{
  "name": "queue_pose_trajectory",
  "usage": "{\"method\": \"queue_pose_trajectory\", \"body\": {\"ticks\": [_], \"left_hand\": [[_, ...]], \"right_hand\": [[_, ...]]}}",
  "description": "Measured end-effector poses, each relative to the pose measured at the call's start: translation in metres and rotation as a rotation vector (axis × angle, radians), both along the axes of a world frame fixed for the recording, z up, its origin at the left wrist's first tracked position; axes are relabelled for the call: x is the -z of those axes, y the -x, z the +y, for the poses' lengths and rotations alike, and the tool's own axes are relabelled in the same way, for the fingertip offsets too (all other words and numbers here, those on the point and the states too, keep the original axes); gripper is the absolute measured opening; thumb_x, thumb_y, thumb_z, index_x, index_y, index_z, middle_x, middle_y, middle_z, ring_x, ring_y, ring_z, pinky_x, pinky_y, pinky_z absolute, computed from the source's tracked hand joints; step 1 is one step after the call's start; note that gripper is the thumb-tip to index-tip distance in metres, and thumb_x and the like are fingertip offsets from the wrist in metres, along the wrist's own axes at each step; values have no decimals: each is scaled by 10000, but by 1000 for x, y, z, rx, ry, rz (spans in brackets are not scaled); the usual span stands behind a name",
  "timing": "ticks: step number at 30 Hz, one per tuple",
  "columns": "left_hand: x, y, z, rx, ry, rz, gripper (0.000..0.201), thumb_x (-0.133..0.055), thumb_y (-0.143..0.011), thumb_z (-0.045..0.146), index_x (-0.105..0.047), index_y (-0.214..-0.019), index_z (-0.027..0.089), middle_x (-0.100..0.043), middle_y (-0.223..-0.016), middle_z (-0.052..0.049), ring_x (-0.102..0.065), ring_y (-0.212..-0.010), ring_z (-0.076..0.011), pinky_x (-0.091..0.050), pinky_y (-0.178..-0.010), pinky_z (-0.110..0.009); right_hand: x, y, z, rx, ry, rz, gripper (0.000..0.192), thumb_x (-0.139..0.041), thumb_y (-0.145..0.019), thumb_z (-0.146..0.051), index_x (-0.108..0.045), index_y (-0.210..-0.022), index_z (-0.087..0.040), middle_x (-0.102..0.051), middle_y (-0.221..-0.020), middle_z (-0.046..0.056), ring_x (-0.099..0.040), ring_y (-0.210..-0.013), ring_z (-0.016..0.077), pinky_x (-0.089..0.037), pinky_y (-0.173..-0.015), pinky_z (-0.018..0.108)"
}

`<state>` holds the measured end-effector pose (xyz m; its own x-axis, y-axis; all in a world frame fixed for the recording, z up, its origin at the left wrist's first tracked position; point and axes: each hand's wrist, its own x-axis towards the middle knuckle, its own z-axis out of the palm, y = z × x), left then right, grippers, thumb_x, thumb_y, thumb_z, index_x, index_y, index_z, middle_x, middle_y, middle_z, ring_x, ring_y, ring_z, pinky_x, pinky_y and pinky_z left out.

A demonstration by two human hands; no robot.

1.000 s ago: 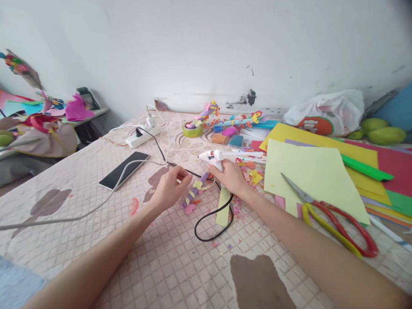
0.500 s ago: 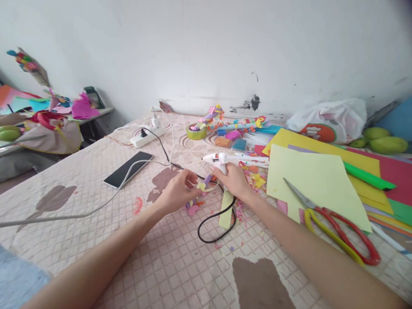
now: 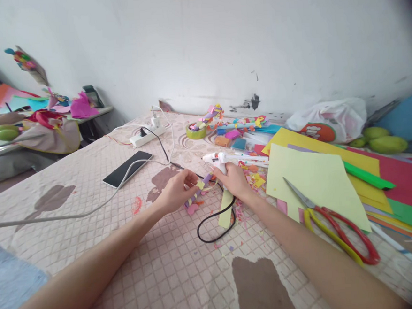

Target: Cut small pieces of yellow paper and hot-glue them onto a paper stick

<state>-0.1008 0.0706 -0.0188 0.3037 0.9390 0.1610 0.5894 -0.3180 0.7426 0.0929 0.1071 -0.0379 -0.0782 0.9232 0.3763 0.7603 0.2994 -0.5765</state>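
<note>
My right hand [image 3: 235,180] is wrapped round the handle of a white hot glue gun [image 3: 214,158], whose nozzle points left. Close by on its left, my left hand [image 3: 178,189] has thumb and forefinger pinched at a small pale yellow paper flower [image 3: 200,185]. The flower is against a purple paper roll [image 3: 206,178], which lies on the table partly behind my fingers. A pink paper piece [image 3: 192,209] sticks out at the roll's lower end. Beneath the right hand lie a pale yellow paper strip [image 3: 226,209] and a looped black cord [image 3: 199,235].
To the right, red-and-yellow-handled scissors [image 3: 333,228] rest on coloured paper sheets [image 3: 308,171]. A phone [image 3: 128,169] and a power strip [image 3: 147,136] lie to the left. Green tape [image 3: 196,133] and decorated rolls stand at the back. Another person's hand [image 3: 11,117] shows at a far-left table.
My left fingers have shifted slightly with the yellow flower towards the purple roll, and more of the roll shows. The right hand and glue gun stay almost in place.
</note>
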Motion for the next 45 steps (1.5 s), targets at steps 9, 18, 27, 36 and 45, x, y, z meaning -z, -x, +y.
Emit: {"method": "queue_pose_trajectory", "body": {"ticks": [9,18,27,36,45], "left_hand": [[-2,-1,-1,15,6,6,92,-510,-756,203,-540,-837,170,-612,-822,-19,-573,-711,-114,-452,-615,-236],[-4,11,2,34,42,-15,218,-525,-762,295,-505,-941,171,-620,-918,-56,-600,-755,-135,-481,-618,-257],[-1,-2,-8,5,-2,128,333,-574,-708,270,-475,-1013,182,-625,-771,-27,-595,-655,-151,-431,-567,-251],[-5,3,-5,-98,-123,125,287,-537,-708,201,-492,-991,197,-611,-671,9,-583,-629,-157,-400,-570,-249],[-5,36,23,-332,-240,218,275,-531,-748,314,-452,-993,218,-604,-720,-13,-569,-657,-184,-389,-581,-278]], "right_hand": [[2,0,1,-6,-6,6,314,-477,-817,-406,-599,-683,-150,-613,-632,50,-541,-576,155,-329,-529,237],[2,-1,1,-2,-6,0,305,-482,-817,-409,-597,-700,-151,-627,-656,60,-563,-604,167,-341,-538,240],[2,1,-1,26,-40,72,310,-482,-813,-417,-584,-679,-156,-605,-617,44,-534,-562,155,-344,-531,242],[-4,-1,-3,111,-128,205,341,-459,-812,-474,-558,-699,-168,-574,-608,27,-505,-564,155,-359,-524,245],[2,16,27,67,-95,66,358,-447,-814,-472,-594,-698,-167,-598,-605,44,-541,-565,177,-373,-538,254]]}}
